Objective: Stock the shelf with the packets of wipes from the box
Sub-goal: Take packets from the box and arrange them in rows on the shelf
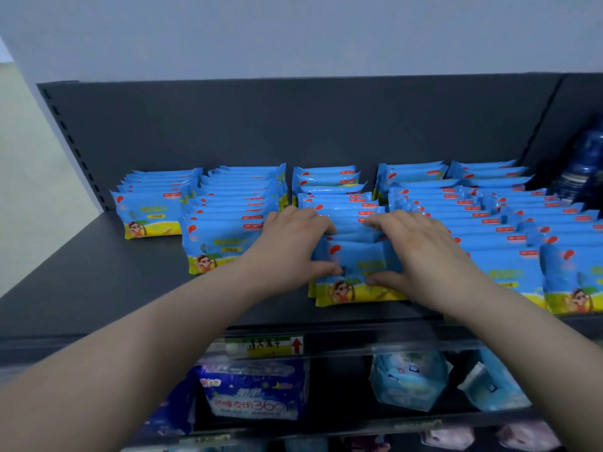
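Up on the dark grey shelf (81,288), lots of blue packets of wipes (489,223) stand in rows that run from the front to the back. Each packet has a yellow strip at the bottom and a little cartoon face. The rows sit side by side, and the ones on the right come closest to the front edge. The shelf top on the left is bare and dark.

Both hands are on the middle row. The left hand (290,246) and the right hand (421,252) squeeze the front packets (355,275) of that row between them. On each hand the fingers curl over the tops of the packets and the thumb presses on the front face. The packets stand on the shelf, near its front edge.

Behind the rows is a dark grey back wall (293,125) with a line of small slots down its left side. Above it the room wall (293,34) is pale and plain. A dark blue thing (584,164) stands at the far right; what it is cannot be told.

On the front edge sits a price tag (264,345) with a red arrow. Below is a lower shelf (339,425) with a white and blue pack (254,391) and light blue packs (408,380).
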The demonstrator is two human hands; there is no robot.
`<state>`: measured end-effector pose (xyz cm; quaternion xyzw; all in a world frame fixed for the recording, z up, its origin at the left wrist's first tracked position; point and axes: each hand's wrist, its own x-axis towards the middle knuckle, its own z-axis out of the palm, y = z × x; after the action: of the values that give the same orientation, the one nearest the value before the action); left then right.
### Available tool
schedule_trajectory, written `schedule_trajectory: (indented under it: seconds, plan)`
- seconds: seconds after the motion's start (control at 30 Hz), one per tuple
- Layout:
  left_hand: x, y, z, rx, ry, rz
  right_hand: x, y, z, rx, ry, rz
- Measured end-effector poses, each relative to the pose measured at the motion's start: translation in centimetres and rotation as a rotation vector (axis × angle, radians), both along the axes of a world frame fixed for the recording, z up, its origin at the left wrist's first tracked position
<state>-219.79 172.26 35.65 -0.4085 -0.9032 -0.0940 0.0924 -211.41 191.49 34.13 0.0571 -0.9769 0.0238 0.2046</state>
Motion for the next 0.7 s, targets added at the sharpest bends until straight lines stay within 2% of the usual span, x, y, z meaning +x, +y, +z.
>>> schedule_trajectory:
  seconds: [0.13,0.23,0.33,0.5,0.7]
  plan:
    - [-1.3,-0.6,2.1,0.131,-0.069,0.010,0.4,0.2,-0.2,0.013,0.018,-0.011]
    - [-3.0,-0.2,3.7,-0.010,-0.076,0.047,0.4,0.1,0.2,-0.044,-0.050,0.002]
    - [-4.1,1.0,4.5,-0.134,-0.135,-0.028,0.3,-0.1,0.5,-0.091,-0.150,-0.019]
    - [-5.0,1.8,5.1,-0.220,-0.194,-0.116,0.1,-0.7,1.0,-0.171,-0.170,0.023]
    - [-5.7,1.5,5.6,-0.267,-0.150,-0.208,-0.3,-1.5,1.0,0.000,-0.133,-0.062]
